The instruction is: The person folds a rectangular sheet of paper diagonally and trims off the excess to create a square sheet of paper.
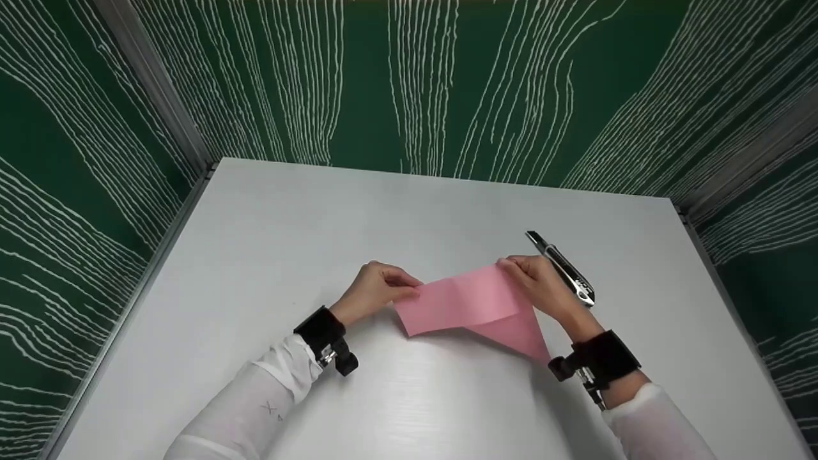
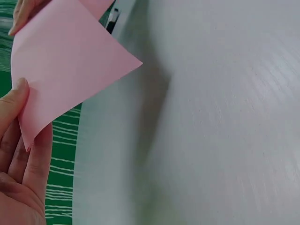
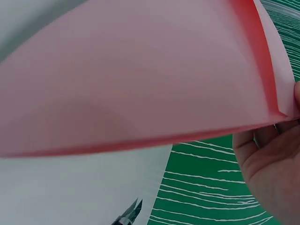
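A sheet of pink paper [image 1: 470, 300] is held up off the white table between both hands, with a fold running across it and one corner hanging down at the right. My left hand [image 1: 378, 292] pinches its left edge between thumb and fingers. At the upper right corner, my right hand [image 1: 540, 284] pinches the paper. In the left wrist view, the thumb lies on the face of the paper [image 2: 65, 61] and the fingers are behind it. The right wrist view shows a folded-over strip of the paper [image 3: 140, 75] near the right hand [image 3: 276, 164], whose fingertips are partly cut off.
A black and silver utility knife [image 1: 565, 271] lies on the white table [image 1: 307, 217] just beyond the right hand. Green walls [image 1: 364, 83] with white wavy lines stand behind the table and on both sides.
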A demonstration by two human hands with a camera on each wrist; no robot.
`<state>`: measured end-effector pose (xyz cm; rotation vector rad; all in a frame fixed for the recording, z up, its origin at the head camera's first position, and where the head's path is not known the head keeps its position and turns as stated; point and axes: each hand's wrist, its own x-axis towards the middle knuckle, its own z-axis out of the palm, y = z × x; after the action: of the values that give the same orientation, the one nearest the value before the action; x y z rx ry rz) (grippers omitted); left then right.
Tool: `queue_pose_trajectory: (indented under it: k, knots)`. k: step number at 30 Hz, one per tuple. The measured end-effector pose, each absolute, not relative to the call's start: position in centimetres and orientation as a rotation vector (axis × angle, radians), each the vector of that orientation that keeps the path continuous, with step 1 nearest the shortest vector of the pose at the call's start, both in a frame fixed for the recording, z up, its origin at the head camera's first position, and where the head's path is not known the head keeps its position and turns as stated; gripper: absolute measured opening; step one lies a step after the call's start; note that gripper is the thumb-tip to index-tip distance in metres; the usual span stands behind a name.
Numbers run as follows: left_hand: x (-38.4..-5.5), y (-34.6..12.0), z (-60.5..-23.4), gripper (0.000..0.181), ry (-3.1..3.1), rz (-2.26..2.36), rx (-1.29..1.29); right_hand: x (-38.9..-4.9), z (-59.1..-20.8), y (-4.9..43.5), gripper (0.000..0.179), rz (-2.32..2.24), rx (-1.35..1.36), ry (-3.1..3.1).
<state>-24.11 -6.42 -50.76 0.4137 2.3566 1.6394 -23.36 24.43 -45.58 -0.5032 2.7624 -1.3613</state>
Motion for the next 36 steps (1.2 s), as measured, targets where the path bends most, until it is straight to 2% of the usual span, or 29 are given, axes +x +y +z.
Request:
queue_pose_trajectory:
  k: [7,10,17,23,29,36]
  knots:
    - [-24.5,-7.1,-50.8,0.020,2.344,1.677,0.354,-23.4,-46.3,24.8,0.018,-1.346,-0.573,2.705]
    - [-24.8,-7.6,-50.9,0.025,2.388,1.691,0.312,-23.4,-46.4,25.0,0.014,-1.356,-0.572,2.706]
    - [-25.5,-8.5,-50.7,0.030,2.363,1.719,0.350,-23.8,-47.1,25.6,0.018,-1.435,-0.373,2.745]
    - [-25.9,-9.1,-50.2,0.036,2.351,1.741,0.244,-23.9,-48.1,26.0,0.026,-1.430,-0.329,2.743]
    - [-26.3,-9.3,-50.5,0.034,2.453,1.728,0.208,-23.9,-49.2,26.0,0.030,-1.581,-0.243,2.546]
    - [-25.4,-8.5,-51.0,0.038,2.708,1.595,0.402,-23.7,-51.1,25.8,0.027,-1.529,-0.228,2.479]
